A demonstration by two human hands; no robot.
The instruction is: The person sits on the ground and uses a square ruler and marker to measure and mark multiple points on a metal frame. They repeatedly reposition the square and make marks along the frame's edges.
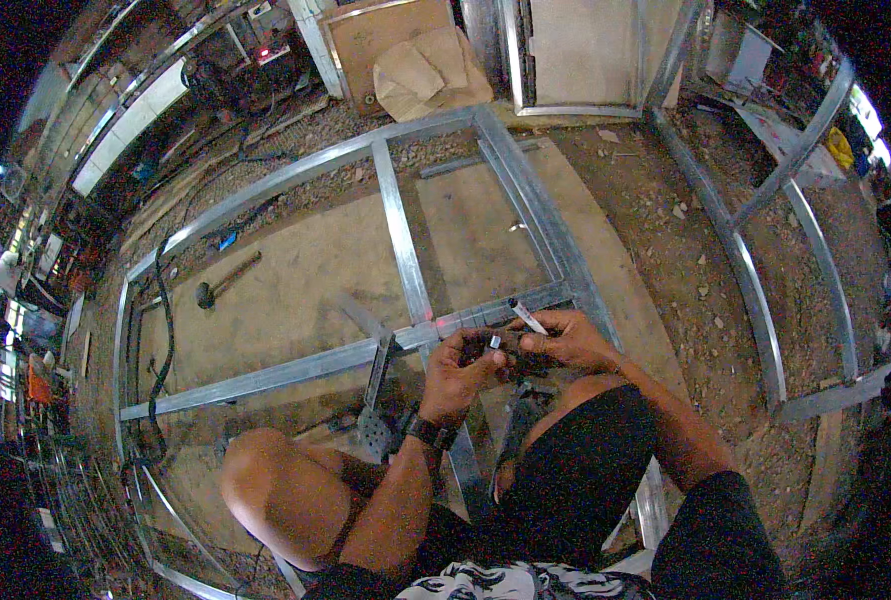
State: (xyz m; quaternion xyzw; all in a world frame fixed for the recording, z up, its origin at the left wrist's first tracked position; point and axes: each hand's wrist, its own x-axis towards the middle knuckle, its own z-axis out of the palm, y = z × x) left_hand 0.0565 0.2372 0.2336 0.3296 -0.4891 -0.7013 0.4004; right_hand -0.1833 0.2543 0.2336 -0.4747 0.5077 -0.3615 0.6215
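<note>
In my right hand (574, 345) is a white marker pen (528, 317), its dark end pointing up and to the left. My left hand (458, 370) is closed, with a small white piece (496, 342) pinched by the thumb and fingers; its kind is too small to tell. Both hands are close together over a frame of shiny metal tube (276, 380), near where a crossbar meets other bars. Left of them, an L-shaped metal square (379, 368) rests against the crossbar. A dark strap circles my left wrist.
A hammer (228, 280) lies on the board (306, 265) inside the frame. Along the left runs a black cable (166, 340). Another metal frame (751, 300) stands to the right on bare earth. Cardboard (428, 75) leans at the back. My bent knees flank the work.
</note>
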